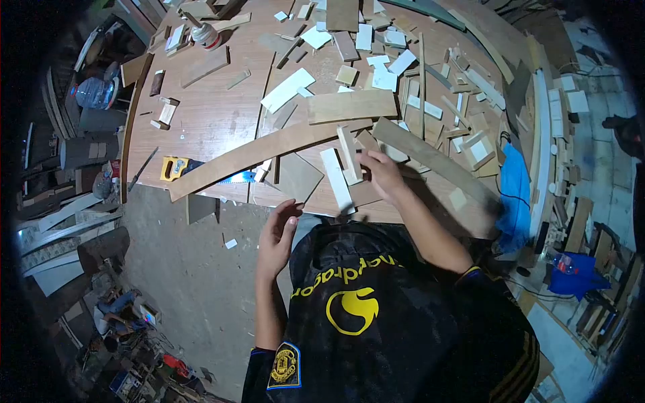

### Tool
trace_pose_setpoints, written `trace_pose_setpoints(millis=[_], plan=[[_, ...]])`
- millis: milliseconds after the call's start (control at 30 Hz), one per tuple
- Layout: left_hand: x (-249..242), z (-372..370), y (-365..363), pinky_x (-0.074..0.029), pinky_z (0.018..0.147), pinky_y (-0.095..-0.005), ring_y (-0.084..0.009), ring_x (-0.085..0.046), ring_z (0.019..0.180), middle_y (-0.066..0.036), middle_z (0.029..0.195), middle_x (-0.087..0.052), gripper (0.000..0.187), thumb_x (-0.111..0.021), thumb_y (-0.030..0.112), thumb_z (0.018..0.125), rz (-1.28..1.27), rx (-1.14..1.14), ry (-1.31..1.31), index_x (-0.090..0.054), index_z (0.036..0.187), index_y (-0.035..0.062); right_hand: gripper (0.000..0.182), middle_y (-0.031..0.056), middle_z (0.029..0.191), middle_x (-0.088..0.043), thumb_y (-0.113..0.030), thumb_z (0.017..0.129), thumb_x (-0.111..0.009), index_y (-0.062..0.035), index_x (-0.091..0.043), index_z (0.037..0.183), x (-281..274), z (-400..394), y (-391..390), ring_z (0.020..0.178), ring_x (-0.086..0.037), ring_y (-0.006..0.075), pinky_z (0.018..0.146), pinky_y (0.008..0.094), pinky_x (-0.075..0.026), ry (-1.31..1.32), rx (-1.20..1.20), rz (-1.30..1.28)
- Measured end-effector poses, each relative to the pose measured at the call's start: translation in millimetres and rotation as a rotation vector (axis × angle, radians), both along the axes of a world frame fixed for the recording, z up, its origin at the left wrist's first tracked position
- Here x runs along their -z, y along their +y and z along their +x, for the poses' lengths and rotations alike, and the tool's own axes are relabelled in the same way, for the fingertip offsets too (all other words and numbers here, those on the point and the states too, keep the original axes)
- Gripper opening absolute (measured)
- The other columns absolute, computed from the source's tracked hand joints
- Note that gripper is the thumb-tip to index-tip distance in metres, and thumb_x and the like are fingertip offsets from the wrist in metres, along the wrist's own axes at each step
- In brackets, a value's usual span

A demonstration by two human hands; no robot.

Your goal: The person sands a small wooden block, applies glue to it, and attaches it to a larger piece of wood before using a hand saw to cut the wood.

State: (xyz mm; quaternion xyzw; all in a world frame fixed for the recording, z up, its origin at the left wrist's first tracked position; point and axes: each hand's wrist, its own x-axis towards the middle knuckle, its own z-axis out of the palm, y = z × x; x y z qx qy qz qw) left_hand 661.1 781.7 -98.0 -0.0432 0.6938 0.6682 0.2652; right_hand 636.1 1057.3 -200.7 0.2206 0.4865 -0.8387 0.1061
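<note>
My right hand [383,176] is closed on a narrow pale wood strip [348,153], which stands tilted above the table near its front edge. A white strip [336,180] lies just left of it. My left hand [277,235] is in front of the table edge with its fingers apart and nothing in it. A long brown plank [262,153] lies slanted across the table, over the blade of a saw with a yellow handle [176,168]. Behind the held strip lies a short wide board [353,106], and a greyish board [430,158] slants off to the right.
Many offcuts cover the back and right of the table [201,114]. A bottle [205,33] stands at the back left. Blue cloth [514,195] hangs at the right edge. A water jug [94,93] is beyond the left edge.
</note>
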Motion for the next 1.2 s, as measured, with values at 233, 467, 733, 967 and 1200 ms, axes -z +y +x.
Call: trace_pose_setpoints(millis=[233, 467, 733, 967, 1200], plan=[[-7.1, -22.4, 35.6, -0.043, 0.101, -0.0312, -0.0189, -0.058, 0.113, -0.012, 0.118, -0.063, 0.030, -0.052, 0.009, 0.099, 0.111, -0.015, 0.084, -0.053, 0.127, -0.0010, 0.023, 0.0047, 0.092, -0.066, -0.025, 0.094, -0.061, -0.0058, -0.065, 0.106, -79.3, 10.7, -8.8, 0.083, -0.059, 0.0126, 0.074, 0.0280, -0.045, -0.057, -0.148, -0.365], [-13.4, -48.9, 65.6, -0.050, 0.088, -0.0317, -0.0186, -0.064, 0.102, -0.011, 0.112, -0.067, 0.030, -0.055, 0.015, 0.099, 0.111, -0.091, 0.125, -0.057, 0.124, -0.0009, 0.029, 0.0105, 0.093, -0.064, -0.024, 0.097, -0.056, -0.0008, -0.059, 0.114, -93.5, 13.5, -4.7, 0.087, -0.060, 0.0179, 0.072, 0.0311, -0.047, -0.075, -0.234, -0.461], [-21.3, -51.7, 74.4, -0.048, 0.090, -0.0273, -0.0135, -0.061, 0.103, -0.009, 0.111, -0.065, 0.033, -0.060, 0.015, 0.097, 0.227, -0.097, 0.079, -0.056, 0.123, -0.0036, 0.026, 0.0002, 0.100, -0.063, -0.019, 0.095, -0.062, -0.0017, -0.061, 0.114, -104.5, 23.6, -4.1, 0.091, -0.057, 0.0066, 0.080, 0.0229, -0.046, 0.123, -0.341, -0.092], [-37.5, -42.9, 76.3, -0.050, 0.090, -0.0280, -0.0153, -0.062, 0.099, -0.010, 0.109, -0.065, 0.030, -0.064, 0.006, 0.092, 0.236, -0.118, 0.218, -0.059, 0.120, -0.0033, 0.029, 0.0030, 0.100, -0.066, -0.018, 0.089, -0.069, -0.0014, -0.061, 0.111, -116.7, 30.4, -3.6, 0.093, -0.060, 0.0097, 0.083, 0.0279, -0.048, 0.267, -0.386, 0.341], [-46.1, -38.5, 73.4, -0.050, 0.087, -0.0279, -0.0154, -0.063, 0.097, -0.010, 0.104, -0.066, 0.021, -0.066, 0.000, 0.089, 0.103, -0.101, 0.437, -0.063, 0.109, -0.0043, 0.029, 0.0072, 0.099, -0.065, -0.014, 0.087, -0.069, -0.0001, -0.061, 0.111, -132.9, 37.0, -5.9, 0.091, -0.062, 0.0140, 0.082, 0.0295, -0.049, 0.474, -0.281, 0.599]])
